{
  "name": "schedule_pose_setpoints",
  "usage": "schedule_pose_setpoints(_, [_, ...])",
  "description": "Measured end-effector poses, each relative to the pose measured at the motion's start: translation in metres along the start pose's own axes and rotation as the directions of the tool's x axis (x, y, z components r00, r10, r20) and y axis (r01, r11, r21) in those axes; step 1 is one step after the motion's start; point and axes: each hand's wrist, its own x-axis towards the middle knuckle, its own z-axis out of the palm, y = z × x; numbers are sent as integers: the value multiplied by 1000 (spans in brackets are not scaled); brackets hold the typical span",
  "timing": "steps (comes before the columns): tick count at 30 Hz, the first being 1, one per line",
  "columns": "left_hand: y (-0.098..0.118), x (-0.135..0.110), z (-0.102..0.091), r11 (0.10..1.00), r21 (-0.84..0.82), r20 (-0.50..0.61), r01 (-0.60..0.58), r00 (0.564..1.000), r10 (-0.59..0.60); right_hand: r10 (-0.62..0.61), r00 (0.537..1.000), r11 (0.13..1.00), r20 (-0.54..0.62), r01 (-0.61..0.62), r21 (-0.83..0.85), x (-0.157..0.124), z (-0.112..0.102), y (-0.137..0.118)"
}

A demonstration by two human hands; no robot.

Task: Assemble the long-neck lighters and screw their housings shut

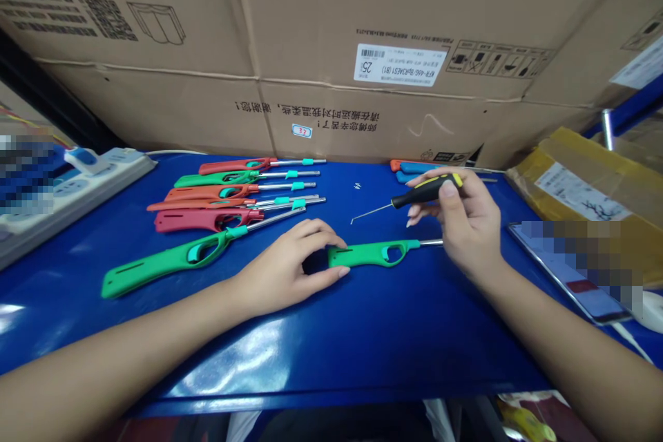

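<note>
A green gas lighter [360, 255] with a turquoise trigger lies on the blue table, its metal tube pointing right. My left hand [295, 266] grips the lighter's left end between thumb and fingers. Above the lighter's right part, my right hand [466, 217] holds a screwdriver [427, 191] with a black and yellow handle. Its thin shaft slants down to the left, and the small tip is just above or on the table. A tiny white piece [358, 186] lies beyond the tip.
Several red, orange and green lighters [207, 192] lie in a row at the left, another green lighter [166, 264] in front. Orange and blue tools [414, 169] lie at the back. A power strip [77, 193], a phone [570, 276] and a large cardboard box [311, 48] surround the table.
</note>
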Motion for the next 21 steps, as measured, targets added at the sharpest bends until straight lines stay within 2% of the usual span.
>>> schedule_pose_setpoints(4, [5, 3, 2, 974, -146, -71, 176, 980, -188, 82, 995, 990, 58, -88, 113, -5, 3, 2])
schedule_pose_setpoints(8, [3, 5, 3, 926, -275, -60, 258, 957, -284, 91, 994, 982, 58, -100, 163, -9, 3, 1])
schedule_pose_setpoints(14, [1, 5, 2, 885, -364, -8, 289, 950, -313, 94, 993, 987, 65, -102, 128, -8, 2, -2])
schedule_pose_setpoints(21, [0, 5, 2, 852, -418, 0, 315, 938, -347, 120, 990, 961, 74, -134, 240, -9, 3, -2])
